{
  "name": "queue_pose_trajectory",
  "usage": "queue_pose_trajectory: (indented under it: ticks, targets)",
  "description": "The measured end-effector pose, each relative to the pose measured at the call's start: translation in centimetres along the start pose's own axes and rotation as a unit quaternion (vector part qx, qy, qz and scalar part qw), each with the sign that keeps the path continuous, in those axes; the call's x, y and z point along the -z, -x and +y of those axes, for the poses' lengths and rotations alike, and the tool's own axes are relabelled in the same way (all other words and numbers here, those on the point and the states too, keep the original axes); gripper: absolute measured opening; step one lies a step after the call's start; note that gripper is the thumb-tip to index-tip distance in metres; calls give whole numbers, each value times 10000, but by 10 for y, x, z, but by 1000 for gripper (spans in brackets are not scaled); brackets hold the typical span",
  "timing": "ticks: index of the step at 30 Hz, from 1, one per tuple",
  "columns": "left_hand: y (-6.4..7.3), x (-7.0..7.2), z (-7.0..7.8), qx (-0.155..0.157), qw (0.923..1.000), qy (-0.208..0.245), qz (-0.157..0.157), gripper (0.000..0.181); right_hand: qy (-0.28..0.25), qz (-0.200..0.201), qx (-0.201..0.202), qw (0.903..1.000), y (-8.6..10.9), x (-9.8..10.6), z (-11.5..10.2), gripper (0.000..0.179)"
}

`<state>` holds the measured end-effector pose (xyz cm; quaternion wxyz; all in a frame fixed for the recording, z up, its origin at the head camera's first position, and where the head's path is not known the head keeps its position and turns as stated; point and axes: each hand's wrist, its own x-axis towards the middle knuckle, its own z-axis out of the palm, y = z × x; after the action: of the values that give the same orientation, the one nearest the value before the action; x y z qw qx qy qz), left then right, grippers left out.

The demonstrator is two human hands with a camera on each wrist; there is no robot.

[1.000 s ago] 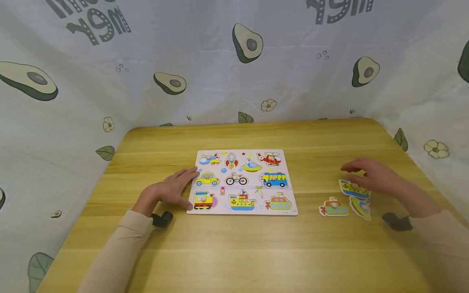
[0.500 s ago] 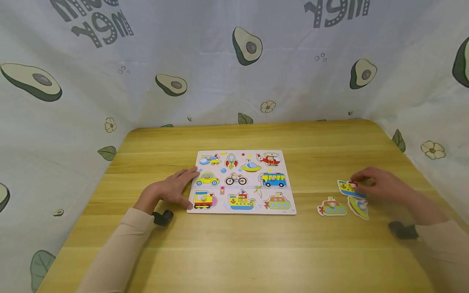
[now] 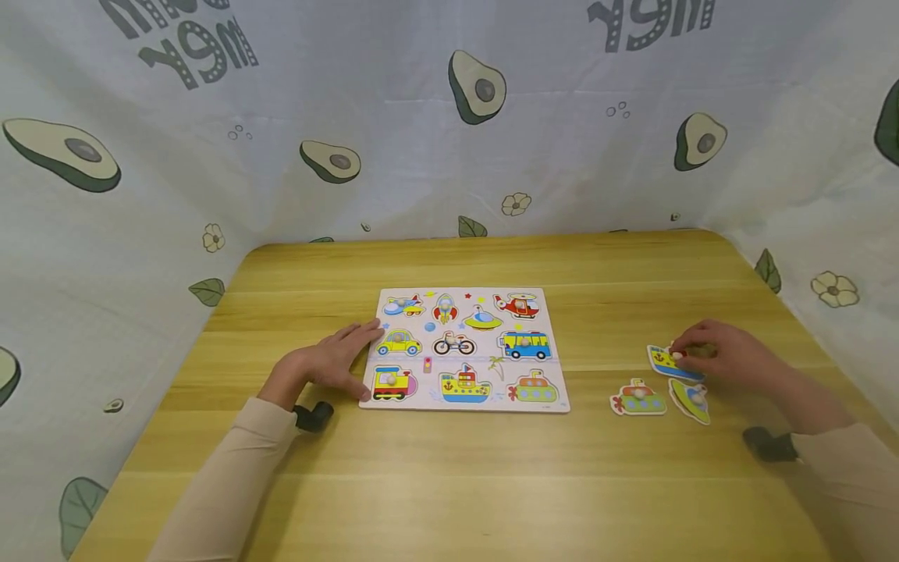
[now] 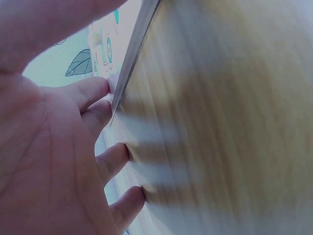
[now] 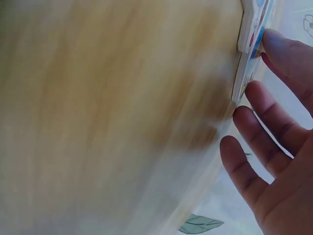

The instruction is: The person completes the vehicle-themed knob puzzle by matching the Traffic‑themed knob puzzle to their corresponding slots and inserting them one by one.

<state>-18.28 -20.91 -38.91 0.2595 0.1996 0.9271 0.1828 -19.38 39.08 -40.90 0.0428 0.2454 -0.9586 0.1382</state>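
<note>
A pegged puzzle board (image 3: pixel 492 371) with vehicle pictures lies flat on the table. My left hand (image 3: pixel 330 363) rests at its left edge with fingers spread, thumb by the lower corner. In the left wrist view, the fingertips (image 4: pixel 136 196) of the outer fingers touch the tabletop. Over on the right, my right hand (image 3: pixel 730 359) pinches the knob of a boat puzzle piece (image 3: pixel 663 363) between thumb and forefinger. That piece lies on the table, its right part hidden by the fingers. Just below it are a flying saucer piece (image 3: pixel 691 402) and a green submarine piece (image 3: pixel 639 398).
The wooden table (image 3: pixel 456 484) reaches back to a white curtain (image 3: pixel 393 101) printed with avocados. Knobbed pieces such as a bus (image 3: pixel 525 347) and a train (image 3: pixel 393 386) sit in the board. A black wrist mount (image 3: pixel 312 417) shows at the left cuff.
My right hand has come down onto the boat piece, and its thumb and forefinger have closed on the knob. The left hand has stayed at the board's edge.
</note>
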Motion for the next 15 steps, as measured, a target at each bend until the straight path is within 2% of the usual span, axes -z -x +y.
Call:
queue_pose_trajectory:
  ticks: [4,9,12,15]
  targets:
    - [-1,0,2,7,10000,10,3,107,24,124,-152,9998,-1,3,-4,15]
    - [-1,0,2,28,10000,5,27,107,-257,219,-451,9984,-8,15,-16,9]
    - [0,-1,1,47,10000,5,38,108,-312,349,-401,9981,-13,20,-27,9]
    - [0,-1,0,25,10000,-2,55,108,-247,560,-127,9980,-17,19,-38,11]
